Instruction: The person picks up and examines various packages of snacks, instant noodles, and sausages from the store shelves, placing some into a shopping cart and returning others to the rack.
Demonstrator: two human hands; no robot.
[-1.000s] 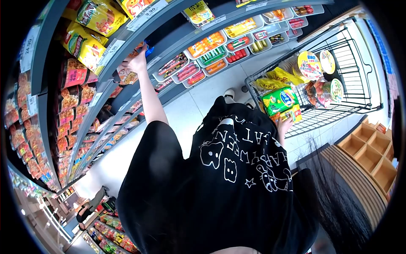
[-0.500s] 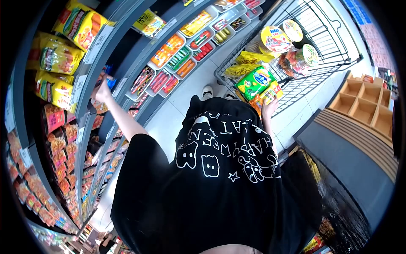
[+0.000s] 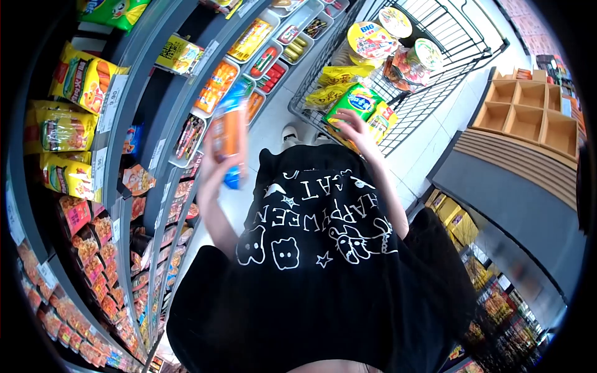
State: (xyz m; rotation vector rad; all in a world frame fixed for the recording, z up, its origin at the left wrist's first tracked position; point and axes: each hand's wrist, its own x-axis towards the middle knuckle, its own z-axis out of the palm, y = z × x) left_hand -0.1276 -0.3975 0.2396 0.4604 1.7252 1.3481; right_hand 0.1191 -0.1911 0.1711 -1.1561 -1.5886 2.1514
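My left hand (image 3: 216,171) is closed round a blue-and-orange packet (image 3: 230,133), held upright in front of the shelves and blurred by motion. My right hand (image 3: 356,129) is at the near rim of the wire shopping cart (image 3: 429,118), fingers apart and nothing gripped. Just beyond its fingers lies a green packet (image 3: 359,99) in the cart, with a yellow packet (image 3: 382,118) beside it. Yellow bags (image 3: 336,84) lie behind the green one. Further in stand a BIG instant noodle tub (image 3: 371,40) and other lidded tubs (image 3: 427,54).
Shelves on the left hold yellow bags (image 3: 81,78) and many small packs. White trays (image 3: 217,87) of packaged snacks line the lower shelf. On the right, a wooden compartment rack (image 3: 528,118) tops a grey counter (image 3: 497,186). My shoes (image 3: 290,135) stand on the tiled floor.
My left hand has come out from the shelf, bringing the blue-and-orange packet towards the cart. My right hand has let go of the yellow packet and moved left along the cart's rim.
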